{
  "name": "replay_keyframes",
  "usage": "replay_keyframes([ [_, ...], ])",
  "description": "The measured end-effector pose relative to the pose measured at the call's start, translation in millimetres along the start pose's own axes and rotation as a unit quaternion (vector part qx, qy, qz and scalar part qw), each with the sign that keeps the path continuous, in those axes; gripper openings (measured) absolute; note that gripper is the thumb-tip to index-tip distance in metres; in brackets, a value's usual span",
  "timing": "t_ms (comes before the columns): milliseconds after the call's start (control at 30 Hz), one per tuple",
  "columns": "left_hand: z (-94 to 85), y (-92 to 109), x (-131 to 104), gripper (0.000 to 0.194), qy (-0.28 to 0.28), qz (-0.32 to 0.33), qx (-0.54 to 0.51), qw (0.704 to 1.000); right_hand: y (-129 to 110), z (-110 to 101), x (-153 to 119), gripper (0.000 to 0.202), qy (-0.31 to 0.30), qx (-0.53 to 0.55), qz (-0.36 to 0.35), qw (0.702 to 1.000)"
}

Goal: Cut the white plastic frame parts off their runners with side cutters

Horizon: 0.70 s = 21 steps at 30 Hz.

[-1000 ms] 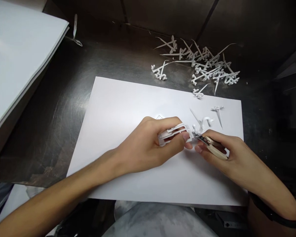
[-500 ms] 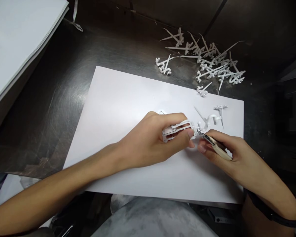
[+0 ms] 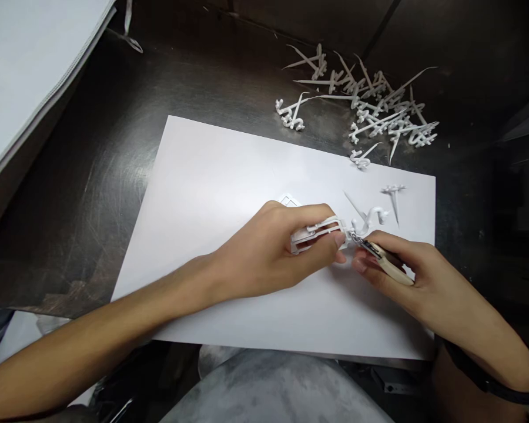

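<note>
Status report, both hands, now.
Left hand gripping white plastic frame. Right hand holding nippers, tips at curved sprue. Sprue pile farther back.

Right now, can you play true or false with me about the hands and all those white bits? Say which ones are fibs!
1. The left hand is holding a white plastic frame. True.
2. The right hand is holding a spoon. False: it holds small pliers with cream handles.
3. The tips of the pliers are down by the frame. True.
4. The big pile of white bits is on the person's lap. False: it lies on the dark table, past the far edge of the sheet.
5. The sheet under the hands is bright red. False: it is white.
</note>
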<state>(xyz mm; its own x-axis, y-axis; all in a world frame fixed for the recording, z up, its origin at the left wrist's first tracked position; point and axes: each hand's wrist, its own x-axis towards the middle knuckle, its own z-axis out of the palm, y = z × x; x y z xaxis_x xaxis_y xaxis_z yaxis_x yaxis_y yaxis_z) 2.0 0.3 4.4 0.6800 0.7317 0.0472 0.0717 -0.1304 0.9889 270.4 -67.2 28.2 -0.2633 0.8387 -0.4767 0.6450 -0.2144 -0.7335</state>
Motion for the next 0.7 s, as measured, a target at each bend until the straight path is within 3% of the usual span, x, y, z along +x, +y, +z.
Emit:
replay_keyframes([
  [700, -0.4, 0.9, -0.1, 0.018, 0.014, 0.014, -0.006, 1.000, 1.6, 0.9, -1.0, 0.026, 0.014, -0.006, -0.012, 1.000],
])
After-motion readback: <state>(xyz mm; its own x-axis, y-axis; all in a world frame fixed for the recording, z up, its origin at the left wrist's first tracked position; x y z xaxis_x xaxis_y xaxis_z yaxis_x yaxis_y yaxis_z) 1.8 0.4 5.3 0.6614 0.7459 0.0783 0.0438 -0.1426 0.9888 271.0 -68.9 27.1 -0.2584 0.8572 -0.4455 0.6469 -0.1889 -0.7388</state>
